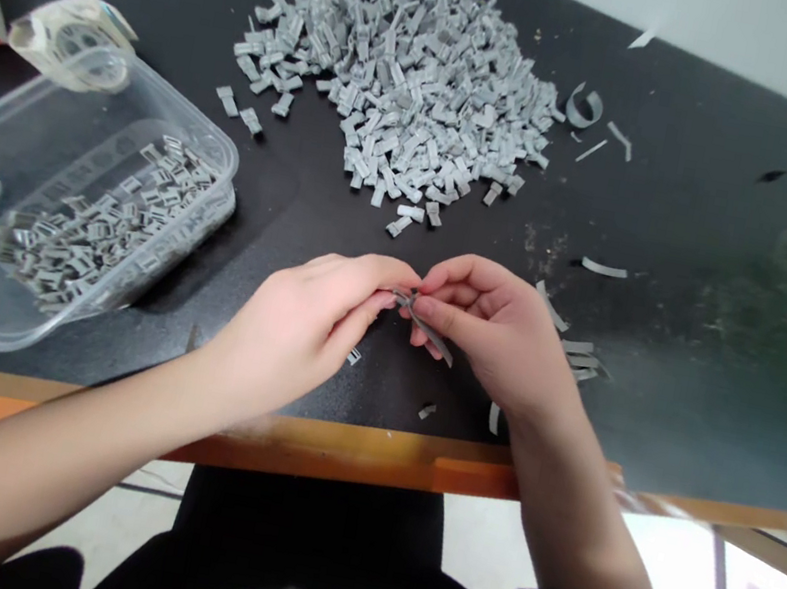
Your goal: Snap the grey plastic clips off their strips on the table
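Note:
Just above the table's front edge, both hands meet at their fingertips. My left hand [310,315] pinches a small grey piece, mostly covered by the thumb and forefinger. My right hand [494,328] has its fingers curled, with thumb and forefinger closed on a narrow grey strip [437,339] that hangs down to the right. The strip's upper end touches the piece at the left fingertips; whether it passes through it cannot be made out. Beyond the hands lies a large heap of small grey strap-like pieces [430,88].
At left stands a clear plastic box [233,167] with many small grey buckle-like parts [122,232]. A tape roll [73,40] rests at its far rim. Loose grey strips [580,358] lie right of my right hand, and a curled strip [584,107] lies beside the heap.

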Demonstrator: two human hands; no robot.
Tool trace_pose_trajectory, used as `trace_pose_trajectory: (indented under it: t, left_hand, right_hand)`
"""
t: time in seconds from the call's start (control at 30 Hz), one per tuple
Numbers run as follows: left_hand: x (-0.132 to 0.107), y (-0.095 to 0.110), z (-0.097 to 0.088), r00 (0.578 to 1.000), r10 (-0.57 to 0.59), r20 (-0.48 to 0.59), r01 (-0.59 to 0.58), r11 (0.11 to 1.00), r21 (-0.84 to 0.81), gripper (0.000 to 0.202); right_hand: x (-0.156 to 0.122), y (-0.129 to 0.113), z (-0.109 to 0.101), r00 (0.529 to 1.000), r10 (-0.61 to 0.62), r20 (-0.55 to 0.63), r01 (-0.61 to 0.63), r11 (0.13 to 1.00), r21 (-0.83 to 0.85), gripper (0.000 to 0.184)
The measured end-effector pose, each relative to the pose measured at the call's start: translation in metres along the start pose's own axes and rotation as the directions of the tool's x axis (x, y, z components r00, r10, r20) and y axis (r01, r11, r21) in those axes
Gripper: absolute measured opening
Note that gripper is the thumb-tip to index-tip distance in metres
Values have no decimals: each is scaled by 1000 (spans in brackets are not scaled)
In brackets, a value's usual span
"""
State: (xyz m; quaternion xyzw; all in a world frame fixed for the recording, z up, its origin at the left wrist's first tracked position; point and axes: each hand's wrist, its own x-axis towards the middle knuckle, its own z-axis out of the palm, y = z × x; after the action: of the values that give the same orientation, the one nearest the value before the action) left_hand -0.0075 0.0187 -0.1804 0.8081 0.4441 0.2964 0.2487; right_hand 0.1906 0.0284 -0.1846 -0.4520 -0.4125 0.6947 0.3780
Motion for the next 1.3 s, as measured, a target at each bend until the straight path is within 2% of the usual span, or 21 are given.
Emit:
trace_pose_trajectory:
  t: [0.17, 0.4, 0.5, 0.6, 0.73, 0.83, 1.03, 1.13, 1.3]
  left_hand:
    - [0, -1, 2, 999, -6, 40, 6, 1000, -3, 25]
    - [1, 0, 3, 983, -183, 15, 182, 960, -212, 18]
    - [3, 1, 2, 978, -207, -15, 193, 936, -293, 9]
    - [4, 2, 0, 985, -170, -28, 159, 959, -233, 8]
    - [1, 1, 0, 999, 0, -50, -3, 998, -64, 12]
    - [-1, 1, 2, 996, 71, -51, -73, 997, -36, 15]
    - [3, 4, -1, 996, -88, 29, 92, 984, -154, 9]
    - [5, 3, -2, 989, -130, 66, 141, 967, -213, 10]
    - [7, 0, 0, 979, -170, 113, 197, 930, -311, 11]
  right_hand:
    - [0, 1, 4, 999, 25, -31, -27, 997, -67, 28]
    - [1, 3, 4, 998, 11, -62, -12, 1000, -20, 31]
    - [1, 3, 5, 999, 24, -44, -21, 998, 58, 30]
    - [1, 4, 5, 998, 46, -39, -40, 989, 143, 32]
    - [2, 7, 4, 999, 46, -23, -39, 973, 226, 32]
    - [3, 7, 4, 998, 59, -15, -53, 970, 239, 32]
    - [1, 3, 1, 999, 53, 8, -54, 994, 95, 33]
    - [0, 1, -1, 999, 40, 25, -41, 999, 24, 32]
    - [1, 0, -2, 1000, 0, 7, 0, 999, 42, 37]
